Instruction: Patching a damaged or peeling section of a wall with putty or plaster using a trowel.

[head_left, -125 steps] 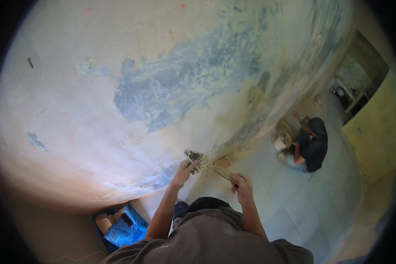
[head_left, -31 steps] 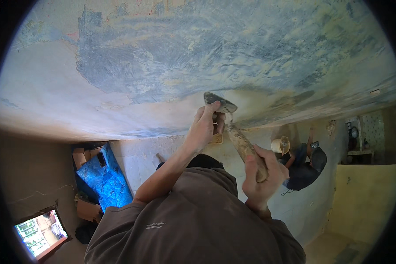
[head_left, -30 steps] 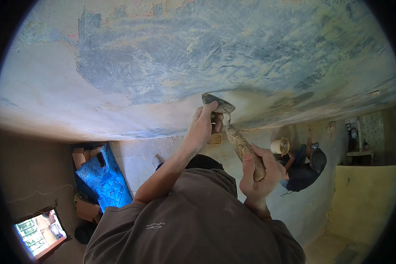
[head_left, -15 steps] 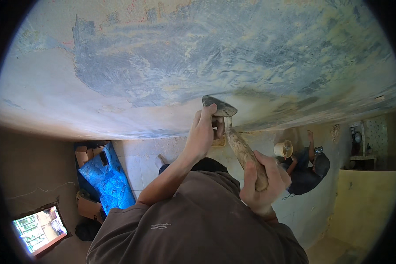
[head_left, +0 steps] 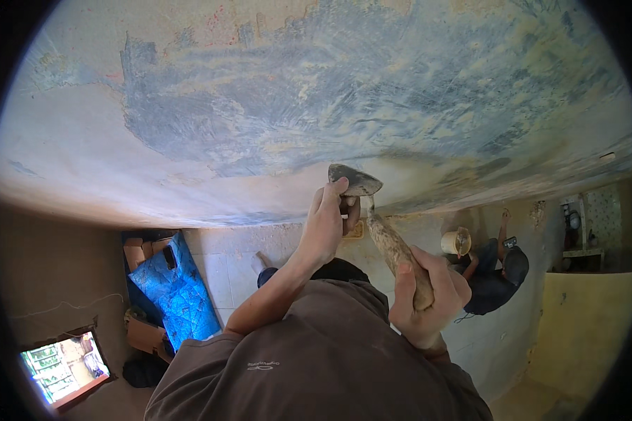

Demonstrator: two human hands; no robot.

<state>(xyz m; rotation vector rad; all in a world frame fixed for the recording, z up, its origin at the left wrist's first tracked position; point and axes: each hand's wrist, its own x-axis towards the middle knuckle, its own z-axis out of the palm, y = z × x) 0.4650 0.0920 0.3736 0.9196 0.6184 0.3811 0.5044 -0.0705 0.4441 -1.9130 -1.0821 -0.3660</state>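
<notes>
My left hand (head_left: 323, 224) has its thumb on the dark, smeared metal blade (head_left: 359, 184) of a trowel, with fingers curled beneath it. My right hand (head_left: 432, 302) grips the long, stained handle (head_left: 387, 245), whose narrow neck reaches up toward the blade; whether they join is partly hidden. The blade is raised in front of the wall (head_left: 302, 105), which has pale plaster and a broad, rough blue-grey patch. I cannot tell whether the blade touches it.
A co-worker (head_left: 498, 288) crouches at right beside a cream bucket (head_left: 456, 242). At lower left lie a blue sheet (head_left: 182, 295) and cardboard boxes (head_left: 144, 333). A small tray (head_left: 354, 231) sits at the wall's foot. A yellow partition (head_left: 590, 316) stands at right, a bright window opening (head_left: 63, 365) at left.
Since 4.2 seconds ago my view has turned and my hands have risen closer with the trowel. Over the last second, hands and trowel sit slightly lower in view, the grip unchanged.
</notes>
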